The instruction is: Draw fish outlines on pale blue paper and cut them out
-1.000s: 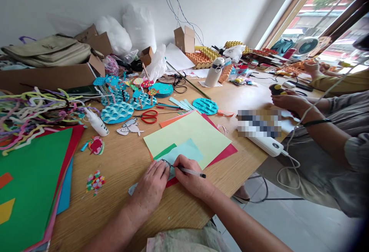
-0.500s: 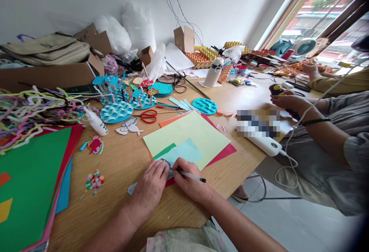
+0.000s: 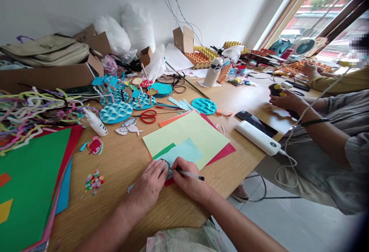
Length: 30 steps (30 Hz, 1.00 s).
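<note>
My left hand (image 3: 150, 184) lies with its fingers extended over the lower left of a light-blue piece of paper (image 3: 186, 150), pressing on it. In my right hand (image 3: 191, 186) a pen (image 3: 192, 174) is gripped near its tip, which meets the paper close to my left fingertips. Dark curved lines of a drawing (image 3: 165, 162) show there, partly covered by my fingers. Beneath lie a pale yellow-green sheet (image 3: 198, 129), a dark green strip (image 3: 165, 151) and red paper (image 3: 223, 154). Beyond my left hand are white fish cutouts (image 3: 128, 127) and red-handled scissors (image 3: 148, 116).
A glue bottle (image 3: 95, 122), blue wavy discs (image 3: 116, 112) and pipe cleaners (image 3: 31, 111) are to the left, behind stacked coloured sheets (image 3: 34, 179). A white power bank-like device (image 3: 256, 138) and a black phone (image 3: 258, 122) lie right, near a co-worker's hand (image 3: 288, 100) holding a dark tool.
My hands hold nearly the same pose, with the pen at almost the same spot. The view has shifted very slightly.
</note>
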Tool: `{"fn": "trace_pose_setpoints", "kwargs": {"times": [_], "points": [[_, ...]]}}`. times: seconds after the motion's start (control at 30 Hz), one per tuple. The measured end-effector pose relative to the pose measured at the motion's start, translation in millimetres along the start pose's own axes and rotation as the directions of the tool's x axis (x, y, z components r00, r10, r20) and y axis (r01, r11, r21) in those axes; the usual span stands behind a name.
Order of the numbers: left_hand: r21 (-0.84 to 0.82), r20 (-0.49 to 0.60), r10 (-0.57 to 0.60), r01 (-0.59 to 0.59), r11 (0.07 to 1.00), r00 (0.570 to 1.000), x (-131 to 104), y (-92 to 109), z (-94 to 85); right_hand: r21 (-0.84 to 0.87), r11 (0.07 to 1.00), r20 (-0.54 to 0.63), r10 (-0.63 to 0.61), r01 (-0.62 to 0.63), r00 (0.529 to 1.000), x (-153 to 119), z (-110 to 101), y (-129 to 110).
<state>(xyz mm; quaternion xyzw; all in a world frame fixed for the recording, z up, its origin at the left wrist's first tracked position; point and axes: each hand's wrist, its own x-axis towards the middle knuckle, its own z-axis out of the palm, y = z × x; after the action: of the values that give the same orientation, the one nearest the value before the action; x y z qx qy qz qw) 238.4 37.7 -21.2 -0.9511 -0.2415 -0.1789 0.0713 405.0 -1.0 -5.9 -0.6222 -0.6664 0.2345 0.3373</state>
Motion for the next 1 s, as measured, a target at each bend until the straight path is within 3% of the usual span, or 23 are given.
{"fn": "trace_pose_setpoints", "kwargs": {"times": [0.2,0.87,1.0], "points": [[-0.017,0.001,-0.034,0.034,0.999,0.999,-3.0,0.2,6.1,-0.001,1.0,-0.015,-0.014,0.014,1.0,0.1,0.7,1.3],[0.058,-0.093,0.016,-0.011,0.998,0.996,-0.9,0.1,6.5,0.04,0.998,0.021,-0.047,0.046,0.999,-6.9,2.4,-1.7],[0.061,-0.077,0.017,-0.012,0.998,0.997,-1.4,0.1,6.0,0.109,0.994,-0.031,-0.001,0.005,1.0,-5.1,-0.7,-2.6]]}}
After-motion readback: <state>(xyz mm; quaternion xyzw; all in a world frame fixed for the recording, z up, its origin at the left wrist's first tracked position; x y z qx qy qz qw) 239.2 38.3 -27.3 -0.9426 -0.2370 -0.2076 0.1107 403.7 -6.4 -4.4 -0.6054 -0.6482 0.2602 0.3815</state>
